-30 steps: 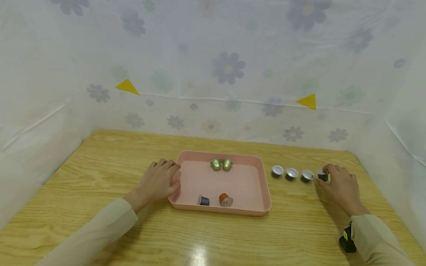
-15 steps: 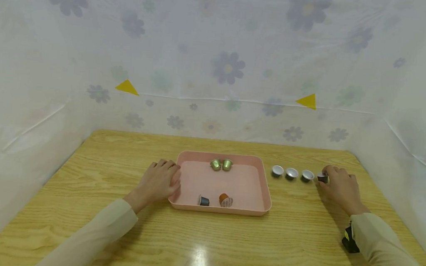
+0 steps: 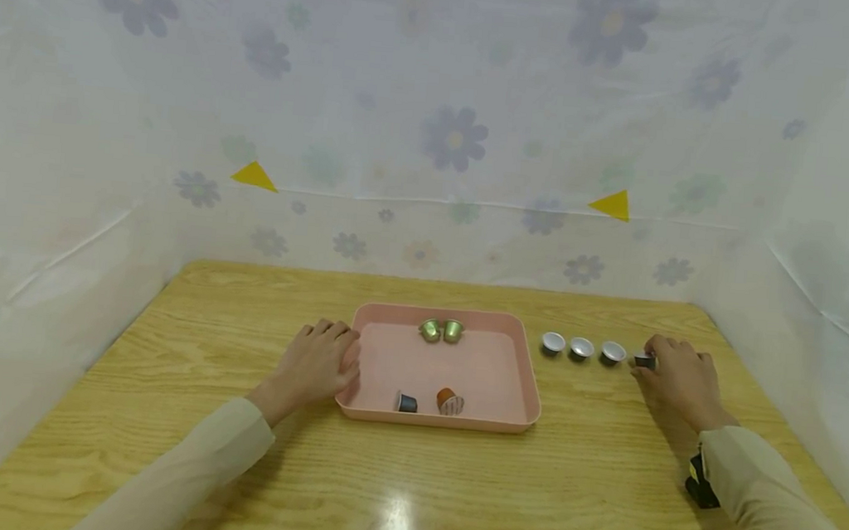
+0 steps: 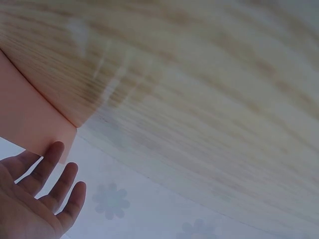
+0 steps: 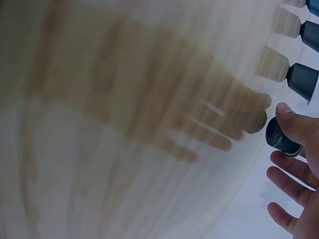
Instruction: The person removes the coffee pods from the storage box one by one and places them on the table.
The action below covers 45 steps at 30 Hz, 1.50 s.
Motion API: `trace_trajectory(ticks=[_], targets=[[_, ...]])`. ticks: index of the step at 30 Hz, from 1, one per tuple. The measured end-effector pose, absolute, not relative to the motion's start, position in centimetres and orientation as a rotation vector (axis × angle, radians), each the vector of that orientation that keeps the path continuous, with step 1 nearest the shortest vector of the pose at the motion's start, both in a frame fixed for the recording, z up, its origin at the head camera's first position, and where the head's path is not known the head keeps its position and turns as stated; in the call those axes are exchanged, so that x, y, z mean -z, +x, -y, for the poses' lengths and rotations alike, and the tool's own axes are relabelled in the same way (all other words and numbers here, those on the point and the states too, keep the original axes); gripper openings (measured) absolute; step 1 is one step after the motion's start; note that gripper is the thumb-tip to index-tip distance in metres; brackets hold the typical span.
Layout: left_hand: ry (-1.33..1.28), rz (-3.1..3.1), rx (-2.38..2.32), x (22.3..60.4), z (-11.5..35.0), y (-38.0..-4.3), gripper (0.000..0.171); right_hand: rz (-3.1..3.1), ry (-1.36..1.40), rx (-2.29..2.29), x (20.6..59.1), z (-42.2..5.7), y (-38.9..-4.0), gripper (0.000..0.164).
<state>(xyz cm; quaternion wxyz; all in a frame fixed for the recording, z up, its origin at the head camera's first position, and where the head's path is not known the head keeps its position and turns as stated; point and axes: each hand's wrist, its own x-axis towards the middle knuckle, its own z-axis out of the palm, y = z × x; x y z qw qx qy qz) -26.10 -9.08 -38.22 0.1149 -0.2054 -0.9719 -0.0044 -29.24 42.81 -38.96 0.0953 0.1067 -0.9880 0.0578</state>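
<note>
My right hand (image 3: pixel 683 383) pinches a dark coffee capsule (image 3: pixel 644 360) between thumb and fingers at the right end of a row. In the right wrist view that capsule (image 5: pixel 283 138) is tilted, with its remaining fingers spread apart. To its left stand three dark capsules with pale lids up, the nearest capsule (image 3: pixel 612 353) being a short gap away. My left hand (image 3: pixel 316 359) rests at the left rim of a pink tray (image 3: pixel 436 420). In the left wrist view its fingers (image 4: pixel 74 199) are loosely extended, with a fingertip against the tray's wall (image 4: pixel 30 112).
Inside the tray, two green capsules (image 3: pixel 452 331) lie at the back; a dark grey capsule (image 3: pixel 407 403) and an orange capsule (image 3: pixel 449 402) lie near the front. The wooden table (image 3: pixel 451 500) is enclosed by flowered white sheeting (image 3: pixel 360 135) at back and sides.
The pinched capsule has tilted and shifted slightly toward the person, along with the fingers of my right hand. My left hand, the tray and the other capsules stay put.
</note>
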Motion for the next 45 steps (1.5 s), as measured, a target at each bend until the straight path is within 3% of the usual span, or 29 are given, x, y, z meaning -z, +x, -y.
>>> trace_trajectory(ticks=[45], targets=[[-0.601,2.839,0.029,38.3,9.11,-26.11,0.04,2.863,0.403,-0.222,39.28,-43.47,-29.17,0.03]])
